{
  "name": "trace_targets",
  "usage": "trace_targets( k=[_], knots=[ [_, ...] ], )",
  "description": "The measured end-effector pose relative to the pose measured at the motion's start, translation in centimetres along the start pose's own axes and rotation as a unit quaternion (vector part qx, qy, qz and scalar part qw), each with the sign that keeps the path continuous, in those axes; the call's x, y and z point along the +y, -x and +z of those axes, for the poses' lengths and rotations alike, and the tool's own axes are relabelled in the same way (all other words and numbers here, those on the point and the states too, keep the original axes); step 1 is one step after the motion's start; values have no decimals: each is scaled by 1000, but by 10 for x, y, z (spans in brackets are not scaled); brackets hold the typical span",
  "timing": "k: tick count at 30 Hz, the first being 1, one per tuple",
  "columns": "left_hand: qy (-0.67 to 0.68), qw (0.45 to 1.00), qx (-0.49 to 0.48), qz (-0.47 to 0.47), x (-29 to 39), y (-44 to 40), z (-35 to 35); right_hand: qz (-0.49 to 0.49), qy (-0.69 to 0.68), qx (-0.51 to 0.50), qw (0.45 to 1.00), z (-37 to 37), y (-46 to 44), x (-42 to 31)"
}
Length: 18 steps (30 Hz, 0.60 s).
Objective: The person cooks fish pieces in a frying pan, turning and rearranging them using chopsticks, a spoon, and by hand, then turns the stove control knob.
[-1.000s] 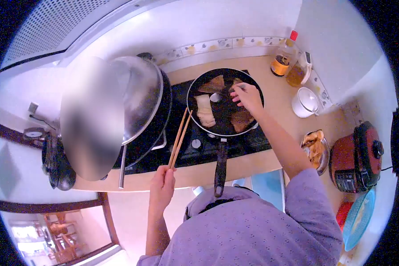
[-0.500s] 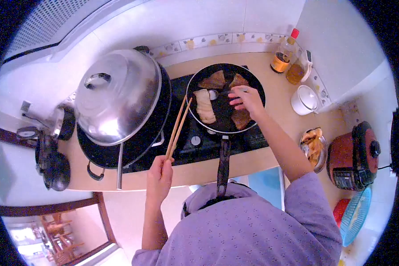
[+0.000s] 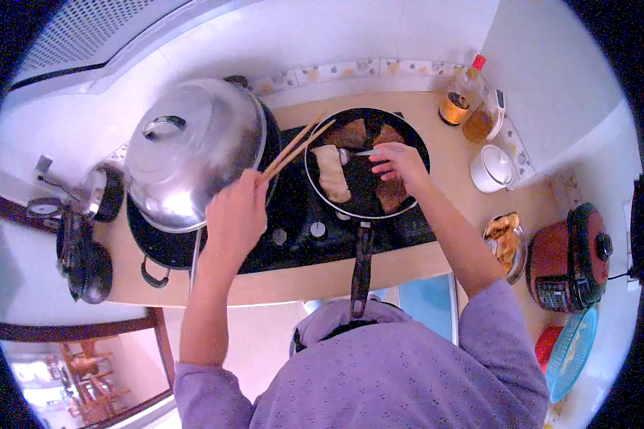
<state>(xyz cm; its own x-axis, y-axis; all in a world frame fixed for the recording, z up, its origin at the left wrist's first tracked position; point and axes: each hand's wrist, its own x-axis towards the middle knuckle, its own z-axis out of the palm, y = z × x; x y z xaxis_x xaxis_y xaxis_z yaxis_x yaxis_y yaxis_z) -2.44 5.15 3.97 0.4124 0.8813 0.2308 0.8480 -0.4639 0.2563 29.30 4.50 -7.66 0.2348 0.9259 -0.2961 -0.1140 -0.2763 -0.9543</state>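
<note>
My left hand (image 3: 237, 214) is closed around a pair of wooden chopsticks (image 3: 293, 151), their tips in the air by the frying pan's left rim. Over the black frying pan (image 3: 361, 193), my right hand (image 3: 402, 166) pinches the handle of a small spoon (image 3: 345, 156). The spoon's bowl lies beside the upper end of a pale, long piece of food (image 3: 332, 175). Several brown, flat pieces of food (image 3: 350, 134) also lie in the pan, one partly behind my right hand. The pan's handle (image 3: 361, 275) points towards my body.
A large wok with a domed metal lid (image 3: 200, 150) stands left on the black stove (image 3: 293, 243). Bottles (image 3: 456, 104), a white cup (image 3: 491, 169), a dish of browned food (image 3: 506, 247), a rice cooker (image 3: 569, 261) and a blue basket (image 3: 574, 354) line the right side.
My left hand has moved up and forward with the chopsticks, which now tilt more to the right. My right hand has hardly moved; the spoon's handle now shows more clearly.
</note>
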Motion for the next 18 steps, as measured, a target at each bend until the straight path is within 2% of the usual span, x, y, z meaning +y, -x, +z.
trace_targets(
  k=[1, 4, 7, 11, 14, 18],
  knots=[
    [-66, 998, -15, 6, -1, -14, 2, 1, -9, -4, 1000, 0, 2, -1],
    [-134, 991, -21, 9, 5, -48, 4, 0, -22, -8, 1000, 0, 4, -2],
    [-161, 984, -39, 57, -2, -73, 15, 4, -26, -10, 1000, -1, 5, -4],
    [-176, 980, -51, 79, -8, -93, 18, 4, -26, -9, 1000, -3, 1, -1],
    [-208, 970, -95, 80, -7, -108, 16, 4, -21, -7, 1000, -3, 1, -1],
    [-244, 949, -36, 197, -15, -129, 24, -4, -33, -2, 999, -4, -2, -1]
  ],
)
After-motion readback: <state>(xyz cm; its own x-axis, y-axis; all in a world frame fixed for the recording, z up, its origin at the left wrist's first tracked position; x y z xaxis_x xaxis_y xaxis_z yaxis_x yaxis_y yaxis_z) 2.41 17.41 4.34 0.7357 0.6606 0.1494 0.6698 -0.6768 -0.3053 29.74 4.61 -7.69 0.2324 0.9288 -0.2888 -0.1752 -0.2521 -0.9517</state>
